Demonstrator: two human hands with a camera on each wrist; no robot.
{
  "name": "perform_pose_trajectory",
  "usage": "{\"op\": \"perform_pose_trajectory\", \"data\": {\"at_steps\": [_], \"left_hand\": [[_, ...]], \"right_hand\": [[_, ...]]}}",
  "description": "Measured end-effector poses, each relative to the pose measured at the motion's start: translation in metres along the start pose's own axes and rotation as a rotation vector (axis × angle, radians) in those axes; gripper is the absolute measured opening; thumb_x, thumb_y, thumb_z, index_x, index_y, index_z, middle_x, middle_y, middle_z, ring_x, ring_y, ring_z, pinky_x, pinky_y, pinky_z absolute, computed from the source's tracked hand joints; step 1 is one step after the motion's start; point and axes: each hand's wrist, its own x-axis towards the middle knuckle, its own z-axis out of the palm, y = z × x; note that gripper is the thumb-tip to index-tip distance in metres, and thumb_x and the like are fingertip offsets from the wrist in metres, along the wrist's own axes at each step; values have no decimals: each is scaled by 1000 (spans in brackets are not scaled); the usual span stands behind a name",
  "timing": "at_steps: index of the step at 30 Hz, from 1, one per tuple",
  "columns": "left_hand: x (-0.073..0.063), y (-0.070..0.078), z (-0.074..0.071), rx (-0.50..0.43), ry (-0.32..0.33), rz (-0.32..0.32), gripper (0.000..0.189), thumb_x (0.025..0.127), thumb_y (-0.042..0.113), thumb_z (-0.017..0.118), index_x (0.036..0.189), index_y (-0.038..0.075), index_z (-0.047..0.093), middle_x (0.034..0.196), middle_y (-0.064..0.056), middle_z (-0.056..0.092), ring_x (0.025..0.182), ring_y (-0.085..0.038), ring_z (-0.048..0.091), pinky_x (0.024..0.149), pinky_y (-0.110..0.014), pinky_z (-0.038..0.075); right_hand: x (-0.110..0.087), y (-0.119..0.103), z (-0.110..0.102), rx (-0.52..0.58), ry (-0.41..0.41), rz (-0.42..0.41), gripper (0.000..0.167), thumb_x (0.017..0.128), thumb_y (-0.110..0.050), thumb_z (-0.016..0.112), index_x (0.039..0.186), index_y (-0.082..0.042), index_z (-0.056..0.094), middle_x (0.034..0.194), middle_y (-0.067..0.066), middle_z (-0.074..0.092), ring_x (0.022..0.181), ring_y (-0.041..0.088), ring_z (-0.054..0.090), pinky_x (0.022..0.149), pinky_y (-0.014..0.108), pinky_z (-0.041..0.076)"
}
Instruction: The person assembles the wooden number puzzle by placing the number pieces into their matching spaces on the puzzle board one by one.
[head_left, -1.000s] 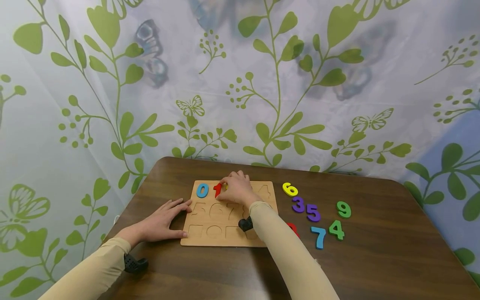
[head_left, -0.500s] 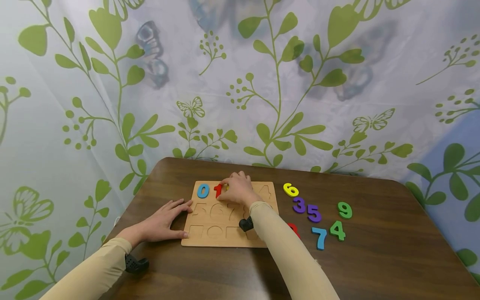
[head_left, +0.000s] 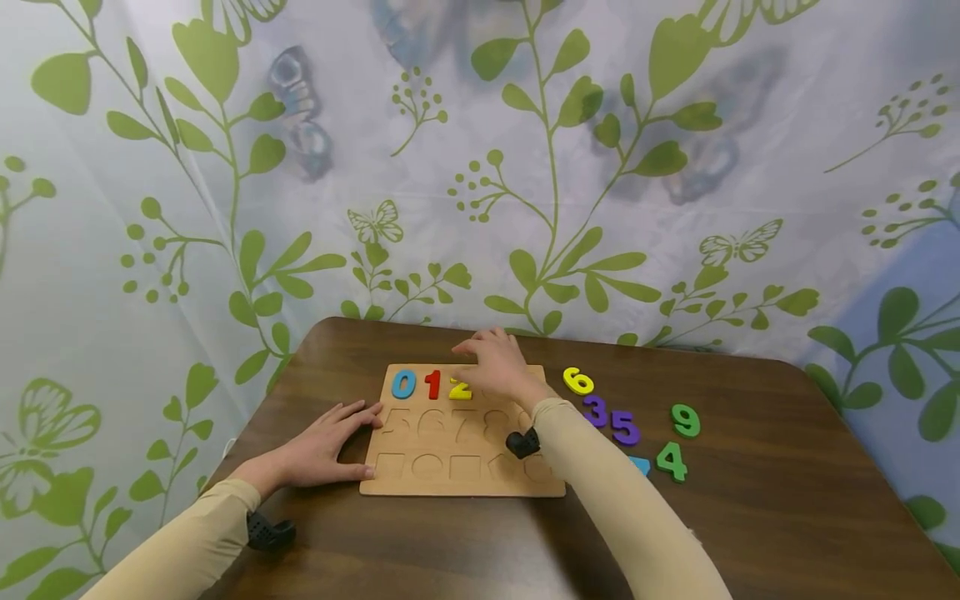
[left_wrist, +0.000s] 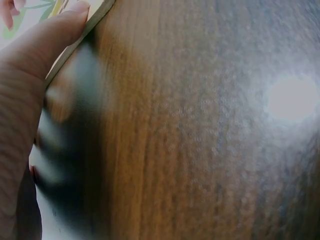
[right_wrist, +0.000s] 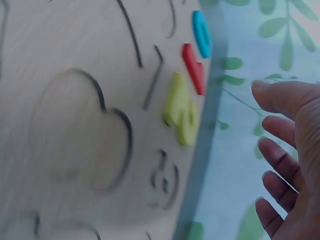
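Note:
A wooden number puzzle board [head_left: 405, 446] lies on the table, with cut-out number and shape recesses. Along its far row sit a blue 0 [head_left: 403, 384], a red 1 [head_left: 432, 384] and a yellow 2 [head_left: 461, 392]. My right hand [head_left: 498, 367] hovers just right of the 2, covering the recesses beyond it. In the right wrist view, this hand's fingers [right_wrist: 280, 160] are spread and loosely bent, holding nothing. My left hand [head_left: 326, 446] rests at the board's left edge, fingers extended. Its thumb [left_wrist: 55, 37] touches the board's near-left corner in the left wrist view.
Right of the board lie a yellow 6 [head_left: 578, 381], purple 3 [head_left: 595, 410], purple 5 [head_left: 625, 427], green 9 [head_left: 685, 420] and green 4 [head_left: 672, 462]. A blue 7 [head_left: 641, 464] is partly hidden by the right sleeve [head_left: 600, 483]. A patterned curtain [head_left: 420, 275] hangs behind the table.
My right hand has come off the yellow 2 and shifted right, exposing that number. Its sleeve now covers the red number beside the board and most of the 7. My left hand stays put.

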Motion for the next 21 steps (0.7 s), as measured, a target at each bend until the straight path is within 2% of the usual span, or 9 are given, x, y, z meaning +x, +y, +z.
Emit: {"op": "perform_pose_trajectory", "data": {"at_steps": [3, 7, 14, 21], "left_hand": [[0, 1, -1, 6, 1, 0, 75, 85, 70, 70, 141, 23, 52, 165, -4, 32, 152, -40, 22, 120, -65, 14], [1, 1, 0, 8, 4, 2, 77, 84, 71, 70, 142, 23, 52, 165, -5, 33, 152, -41, 23, 119, -66, 14], [0, 1, 5, 19, 19, 3, 78, 83, 72, 70, 143, 25, 52, 164, -6, 34, 151, -41, 24, 118, -67, 16], [-2, 5, 6, 17, 15, -8, 79, 82, 74, 70, 141, 24, 51, 164, -5, 34, 151, -41, 23, 119, -66, 15]], "right_hand": [[-12, 4, -19, 3, 21, -20, 40, 94, -47, 72, 129, -27, 71, 128, -1, 60, 125, 25, 43, 107, 49, 34], [-31, 13, -42, 8, 57, -45, 38, 95, -43, 72, 129, -27, 71, 132, 0, 61, 130, 27, 43, 112, 55, 31], [-68, 39, -74, 28, 134, -70, 35, 95, -38, 75, 127, -25, 72, 121, -2, 65, 114, 24, 48, 103, 51, 36], [-107, 68, -97, 70, 181, -45, 33, 96, -37, 73, 126, -23, 72, 119, -1, 66, 123, 28, 47, 106, 56, 34]]}}
